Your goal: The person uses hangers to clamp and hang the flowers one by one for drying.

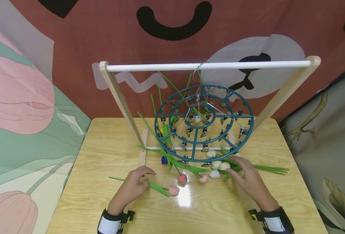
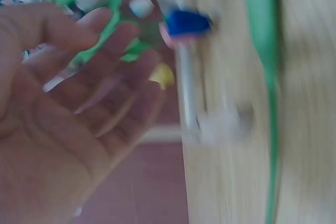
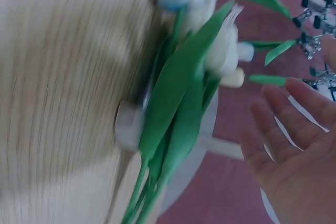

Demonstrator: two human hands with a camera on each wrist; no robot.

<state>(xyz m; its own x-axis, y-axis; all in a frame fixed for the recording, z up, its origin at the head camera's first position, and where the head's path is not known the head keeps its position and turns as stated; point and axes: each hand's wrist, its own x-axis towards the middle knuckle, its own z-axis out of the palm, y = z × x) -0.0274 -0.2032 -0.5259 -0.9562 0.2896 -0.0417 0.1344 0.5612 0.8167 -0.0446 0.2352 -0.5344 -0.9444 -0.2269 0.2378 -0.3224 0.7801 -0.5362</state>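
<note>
My left hand (image 1: 133, 184) hovers over the table's left half, fingers loosely bent and holding nothing. Beneath it lies an artificial pink tulip (image 1: 173, 190); its green stem (image 2: 273, 129) appears in the left wrist view. My right hand (image 1: 249, 182) is held with relaxed, empty fingers beside a bundle of white tulips (image 1: 225, 166), whose leaves (image 3: 178, 93) fill the middle of the right wrist view. Above and between the hands hangs a round teal clip hanger (image 1: 194, 159) with many metal clips. Several green-stemmed tulips, one yellow, are behind or under its left side, partly hidden.
A wooden stand with a white top bar (image 1: 160, 67) carries the hanger by its hook. Its wooden legs (image 1: 121, 104) rest on the table (image 1: 102, 139). A red tulip (image 1: 182, 179), another pink one (image 1: 203, 177) and a blue one (image 1: 164, 160) lie near the hanger's front. Printed cloth hangs behind.
</note>
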